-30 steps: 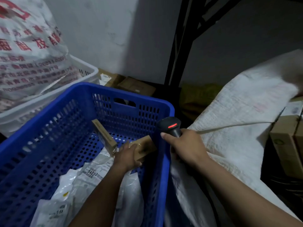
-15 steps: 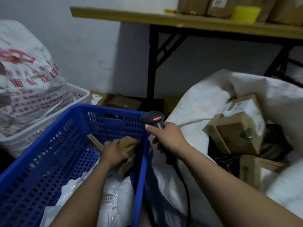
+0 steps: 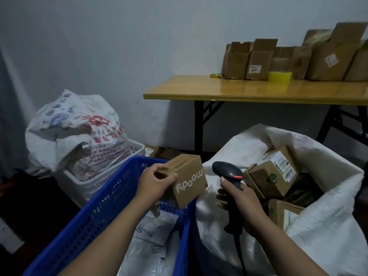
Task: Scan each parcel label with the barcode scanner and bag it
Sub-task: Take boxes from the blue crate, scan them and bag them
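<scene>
A worker's left hand (image 3: pixel 154 183) grips a small cardboard parcel (image 3: pixel 189 180) above the blue crate (image 3: pixel 95 216), just beside the barcode scanner (image 3: pixel 228 172) clasped in the right hand (image 3: pixel 242 198); with no label showing, the parcel likely needs turning toward the scanner's head.

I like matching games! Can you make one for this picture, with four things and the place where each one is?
Things:
1. moody box
2. scanner
3. yellow roll
4. mailers

Places:
A. on the table
B. in the left hand
C. in the blue crate
D. in the right hand

Right pairs: 1-B, 2-D, 3-A, 4-C.
</scene>
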